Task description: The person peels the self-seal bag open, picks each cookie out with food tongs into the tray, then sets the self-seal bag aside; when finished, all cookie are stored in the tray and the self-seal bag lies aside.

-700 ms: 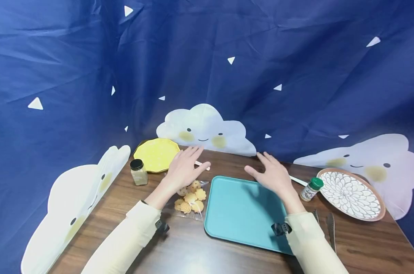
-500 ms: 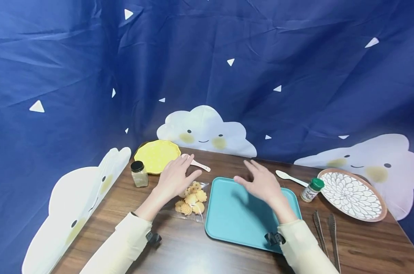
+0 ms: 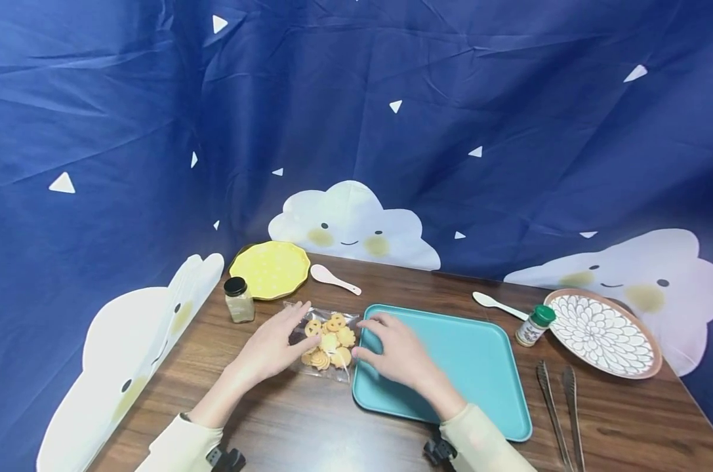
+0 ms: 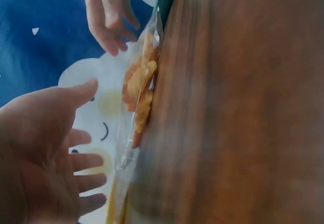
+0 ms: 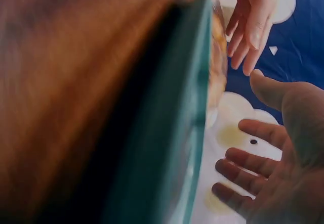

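A clear plastic bag of cookies [image 3: 330, 342] lies on the wooden table, just left of a teal tray [image 3: 468, 347]. My left hand [image 3: 273, 344] hovers at the bag's left side, fingers spread and holding nothing. Over the tray's left edge, my right hand [image 3: 397, 351] reaches toward the bag's right side, its fingers loosely bent. In the left wrist view the cookies [image 4: 139, 85] show side-on through the film, with a gap between them and the left thumb. The right wrist view has the right hand [image 5: 283, 158] with fingers apart, beside the tray's rim [image 5: 202, 82].
Behind the bag are a yellow plate [image 3: 270, 269], a pink spoon [image 3: 335, 280] and a black-lidded jar [image 3: 240, 301]. On the right stand a green-capped shaker [image 3: 534, 326], a white spoon [image 3: 498, 304], metal tongs [image 3: 573, 413] and a patterned plate [image 3: 604, 333]. A blue curtain [image 3: 356, 118] hangs behind.
Both hands have come back toward the body and down, the right one also moving left across the tray. They now flank the cookie bag, which stays in place.
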`<state>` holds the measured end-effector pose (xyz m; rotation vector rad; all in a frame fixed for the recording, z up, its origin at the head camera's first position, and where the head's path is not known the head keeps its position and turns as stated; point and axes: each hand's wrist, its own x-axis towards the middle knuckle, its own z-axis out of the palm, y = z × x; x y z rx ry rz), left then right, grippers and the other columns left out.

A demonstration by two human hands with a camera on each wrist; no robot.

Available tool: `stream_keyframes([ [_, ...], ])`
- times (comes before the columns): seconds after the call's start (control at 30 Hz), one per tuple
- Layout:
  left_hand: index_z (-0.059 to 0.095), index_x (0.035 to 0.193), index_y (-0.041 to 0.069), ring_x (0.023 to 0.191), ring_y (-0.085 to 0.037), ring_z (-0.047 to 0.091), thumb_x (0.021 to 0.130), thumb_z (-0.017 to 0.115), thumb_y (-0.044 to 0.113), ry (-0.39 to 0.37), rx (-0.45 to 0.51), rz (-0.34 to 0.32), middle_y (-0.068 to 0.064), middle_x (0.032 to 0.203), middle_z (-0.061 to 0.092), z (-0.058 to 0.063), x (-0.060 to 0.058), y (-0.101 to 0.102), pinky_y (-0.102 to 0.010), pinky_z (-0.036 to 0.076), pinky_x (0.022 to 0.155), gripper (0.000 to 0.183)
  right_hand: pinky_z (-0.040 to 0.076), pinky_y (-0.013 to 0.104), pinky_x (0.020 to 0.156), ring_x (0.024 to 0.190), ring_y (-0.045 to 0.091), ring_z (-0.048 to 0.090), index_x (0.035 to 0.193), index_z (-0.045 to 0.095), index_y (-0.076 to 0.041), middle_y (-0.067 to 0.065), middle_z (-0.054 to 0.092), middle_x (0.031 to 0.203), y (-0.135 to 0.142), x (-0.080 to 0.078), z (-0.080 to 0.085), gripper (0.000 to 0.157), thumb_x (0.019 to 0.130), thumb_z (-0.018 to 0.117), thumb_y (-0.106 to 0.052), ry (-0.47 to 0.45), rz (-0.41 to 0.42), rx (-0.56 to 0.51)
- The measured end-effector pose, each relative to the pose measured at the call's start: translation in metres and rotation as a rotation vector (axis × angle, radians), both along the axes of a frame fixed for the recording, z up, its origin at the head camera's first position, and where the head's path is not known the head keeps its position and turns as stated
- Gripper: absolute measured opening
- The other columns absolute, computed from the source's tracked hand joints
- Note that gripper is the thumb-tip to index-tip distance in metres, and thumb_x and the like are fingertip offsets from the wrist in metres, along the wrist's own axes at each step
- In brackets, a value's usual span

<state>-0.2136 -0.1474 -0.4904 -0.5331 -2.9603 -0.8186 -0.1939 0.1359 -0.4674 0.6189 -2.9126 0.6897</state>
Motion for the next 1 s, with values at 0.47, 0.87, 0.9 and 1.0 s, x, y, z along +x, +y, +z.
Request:
stream_keyframes([
  [0.47,0.035,0.157,0.01,0.158,-0.036,0.022,0.095,0.06,0.059,-0.097,-0.033,-0.088,-0.016,0.167,0.029,-0.018,0.019,-0.01,-0.053,0.02,0.13,0.083,0.052,0.034,0.082,0.095,0.012,0.056,0.106,0.072,-0.024,-0.003,0.064,0.104,-0.026,0.007,-0.014,0.034,0.085,0.078,-0.049,-0.005,0.109,0.053],
  [0.87,0.034,0.157,0.01,0.158,-0.036,0.022,0.095,0.061,0.059,-0.089,-0.018,-0.096,-0.016,0.167,0.029,-0.022,0.024,-0.012,-0.053,0.02,0.13,0.084,0.039,0.022,0.064,0.072,0.008,0.048,0.076,0.057,-0.022,-0.011,0.052,0.078,-0.034,0.007,-0.014,0.033,0.083,0.081,-0.043,-0.077,0.07,0.019],
  [0.9,0.034,0.158,0.01,0.158,-0.036,0.022,0.094,0.061,0.059,-0.09,-0.019,-0.096,-0.016,0.167,0.029,-0.023,0.024,-0.012,-0.053,0.02,0.13,0.085,0.039,0.022,0.063,0.071,0.008,0.048,0.075,0.056,-0.022,-0.011,0.053,0.078,-0.035,0.007,-0.014,0.033,0.083,0.081,-0.042,-0.081,0.072,0.02],
  [1.0,0.033,0.158,0.012,0.159,-0.036,0.021,0.092,0.063,0.061,-0.09,-0.021,-0.093,-0.015,0.167,0.029,-0.024,0.023,-0.012,-0.053,0.02,0.13,0.087,0.039,0.021,0.063,0.07,0.007,0.048,0.073,0.055,-0.023,-0.012,0.053,0.077,-0.036,0.006,-0.014,0.032,0.085,0.079,-0.04,-0.088,0.076,0.027],
])
